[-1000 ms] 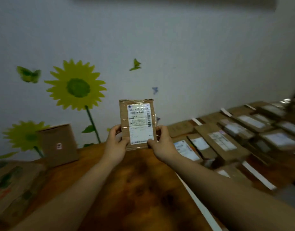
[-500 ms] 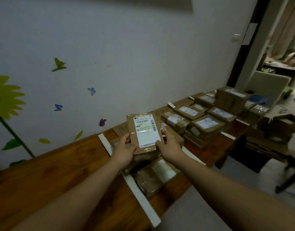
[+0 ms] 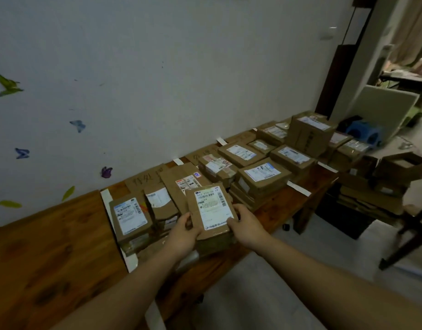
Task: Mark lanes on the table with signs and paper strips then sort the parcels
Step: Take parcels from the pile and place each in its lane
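I hold a small brown parcel [image 3: 211,208] with a white shipping label, low over the nearest lane of the wooden table [image 3: 57,236]. My left hand [image 3: 183,234] grips its lower left edge and my right hand [image 3: 247,228] grips its lower right edge. Beneath it lies another brown parcel [image 3: 214,245]. White paper strips [image 3: 110,206] [image 3: 299,188] divide the table into lanes. Cardboard signs [image 3: 144,181] with handwriting lie flat along the wall. Several labelled parcels [image 3: 130,216] [image 3: 262,176] fill the lanes.
A larger box [image 3: 311,133] tops the far lanes. Right of the table stand open cardboard boxes [image 3: 395,172], a blue stool [image 3: 364,134] and a dark furniture leg [image 3: 410,239]. The wall [image 3: 181,67] carries butterfly stickers. Bare tabletop lies to my left.
The view swung right from the sunflower wall to the lanes. Both hands lowered the parcel from upright in front of me down over the nearest lane's pile.
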`<state>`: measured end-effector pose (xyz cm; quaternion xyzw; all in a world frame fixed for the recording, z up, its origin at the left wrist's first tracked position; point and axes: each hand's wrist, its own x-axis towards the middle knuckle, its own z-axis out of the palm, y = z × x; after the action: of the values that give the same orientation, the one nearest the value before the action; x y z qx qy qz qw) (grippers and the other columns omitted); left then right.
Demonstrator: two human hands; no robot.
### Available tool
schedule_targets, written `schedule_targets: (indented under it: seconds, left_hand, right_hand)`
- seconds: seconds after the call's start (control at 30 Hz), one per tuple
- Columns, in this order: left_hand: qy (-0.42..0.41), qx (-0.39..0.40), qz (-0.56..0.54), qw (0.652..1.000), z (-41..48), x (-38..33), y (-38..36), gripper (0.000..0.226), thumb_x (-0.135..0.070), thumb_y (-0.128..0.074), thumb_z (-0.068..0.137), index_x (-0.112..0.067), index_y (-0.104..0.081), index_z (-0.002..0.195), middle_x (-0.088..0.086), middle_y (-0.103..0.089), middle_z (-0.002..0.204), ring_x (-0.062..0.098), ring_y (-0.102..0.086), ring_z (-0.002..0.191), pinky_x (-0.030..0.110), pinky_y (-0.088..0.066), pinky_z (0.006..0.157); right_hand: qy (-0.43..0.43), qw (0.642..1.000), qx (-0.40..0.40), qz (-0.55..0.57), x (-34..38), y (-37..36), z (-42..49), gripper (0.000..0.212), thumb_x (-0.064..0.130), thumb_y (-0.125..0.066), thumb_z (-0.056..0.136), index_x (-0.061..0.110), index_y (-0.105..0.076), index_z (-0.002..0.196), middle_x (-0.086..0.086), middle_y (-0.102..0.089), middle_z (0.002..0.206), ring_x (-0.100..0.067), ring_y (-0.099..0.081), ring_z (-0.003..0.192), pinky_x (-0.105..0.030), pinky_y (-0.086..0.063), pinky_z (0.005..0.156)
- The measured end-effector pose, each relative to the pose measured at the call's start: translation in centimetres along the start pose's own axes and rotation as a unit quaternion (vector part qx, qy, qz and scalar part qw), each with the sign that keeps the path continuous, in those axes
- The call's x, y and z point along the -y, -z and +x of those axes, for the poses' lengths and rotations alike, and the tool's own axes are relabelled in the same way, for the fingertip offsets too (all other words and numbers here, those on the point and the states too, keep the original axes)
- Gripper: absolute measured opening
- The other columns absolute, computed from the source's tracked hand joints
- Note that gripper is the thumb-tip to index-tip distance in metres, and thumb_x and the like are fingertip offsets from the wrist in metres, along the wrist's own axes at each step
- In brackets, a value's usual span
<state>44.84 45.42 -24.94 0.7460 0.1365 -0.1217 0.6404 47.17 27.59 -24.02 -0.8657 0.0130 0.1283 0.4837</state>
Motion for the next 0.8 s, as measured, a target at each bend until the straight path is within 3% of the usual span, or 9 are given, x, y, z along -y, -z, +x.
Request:
schedule_targets:
  seconds: [0.13,0.23,0.3,0.37,0.47,0.53,0.63,0.7,0.8]
  left_hand:
    - [0.014,0.017,-0.007,1.0,0.5,0.3,0.0,0.05,-0.018,-0.059,0.089,-0.026,-0.04,0.135,-0.005,-0.06,0.121,0.013,-0.06,0.103,0.024,-0.051,0.07]
    - [0.011,-0.021,-0.005,1.0,0.1,1.2,0.9,0.043,-0.017,-0.062,0.087,-0.03,-0.04,0.121,-0.006,-0.06,0.114,0.008,-0.059,0.091,0.026,-0.049,0.067]
    - [0.017,-0.064,-0.047,0.997,-0.4,1.9,2.0,0.055,-0.015,-0.063,0.087,-0.029,-0.034,0.131,-0.003,-0.067,0.098,0.011,-0.064,0.079,0.03,-0.053,0.062]
    - [0.021,-0.091,-0.103,0.99,-0.7,2.3,3.3,0.076,-0.012,-0.062,0.088,-0.035,-0.016,0.144,-0.001,-0.071,0.085,0.012,-0.069,0.063,0.029,-0.055,0.049]
    - [0.062,-0.115,-0.193,0.972,-1.2,2.1,4.9,0.08,-0.007,-0.056,0.091,-0.04,-0.007,0.146,0.012,-0.062,0.116,0.02,-0.072,0.071,0.032,-0.056,0.049]
    - [0.09,-0.133,-0.242,0.957,-1.6,2.2,5.5,0.071,-0.003,-0.053,0.091,-0.04,-0.018,0.141,0.016,-0.06,0.119,0.031,-0.071,0.083,0.04,-0.059,0.058]
    - [0.103,-0.22,-0.185,0.952,-2.0,3.1,5.8,0.044,-0.003,-0.054,0.091,-0.023,-0.032,0.124,0.014,-0.064,0.102,0.022,-0.066,0.068,0.025,-0.052,0.046]
    - [0.119,-0.289,-0.128,0.941,-2.2,3.8,5.5,0.03,-0.004,-0.055,0.09,-0.014,-0.037,0.112,0.015,-0.063,0.09,0.018,-0.059,0.059,0.021,-0.046,0.041]
    - [0.139,-0.353,-0.09,0.921,-2.3,5.1,4.8,0.02,-0.008,-0.059,0.088,-0.012,-0.042,0.097,0.014,-0.065,0.085,0.022,-0.064,0.07,0.033,-0.054,0.059]
  right_hand:
    - [-0.003,1.0,0.007,0.002,-0.7,-0.1,-0.1,0.042,0.023,-0.05,0.097,0.024,-0.037,0.137,0.0,-0.052,0.136,-0.018,-0.052,0.121,-0.035,-0.05,0.095]
    - [0.01,1.0,0.018,0.003,-0.7,-0.6,0.2,0.042,0.02,-0.053,0.096,0.027,-0.038,0.134,0.001,-0.053,0.134,-0.016,-0.053,0.12,-0.034,-0.051,0.093]
    - [0.036,0.999,0.034,0.0,-0.2,-1.2,0.7,0.034,0.019,-0.052,0.096,0.034,-0.041,0.124,0.003,-0.056,0.13,-0.011,-0.054,0.111,-0.031,-0.053,0.088]
    - [0.06,0.997,0.055,-0.008,0.5,-2.1,1.5,0.031,0.017,-0.048,0.097,0.038,-0.042,0.119,0.005,-0.057,0.123,-0.01,-0.055,0.105,-0.028,-0.053,0.083]
    - [0.081,0.992,0.086,-0.043,1.5,-3.6,3.5,0.032,0.017,-0.046,0.097,0.034,-0.047,0.124,0.012,-0.05,0.11,-0.008,-0.052,0.102,-0.022,-0.048,0.079]
    - [0.077,0.989,0.114,-0.051,1.7,-4.5,4.7,0.033,0.017,-0.046,0.097,0.034,-0.049,0.125,0.015,-0.051,0.104,-0.001,-0.053,0.092,-0.013,-0.044,0.067]
    - [0.074,0.982,0.169,-0.034,2.0,-5.5,6.5,0.033,0.017,-0.048,0.097,0.036,-0.05,0.124,0.017,-0.058,0.1,0.003,-0.057,0.078,-0.008,-0.044,0.048]
    - [0.08,0.978,0.19,-0.032,2.2,-6.5,7.7,0.031,0.018,-0.05,0.097,0.034,-0.052,0.123,0.007,-0.059,0.115,0.0,-0.057,0.082,-0.008,-0.044,0.045]
    - [0.086,0.989,0.113,-0.033,2.1,-8.4,8.8,0.03,0.015,-0.058,0.092,0.032,-0.052,0.116,0.0,-0.036,0.134,-0.01,-0.049,0.096,-0.009,-0.044,0.048]
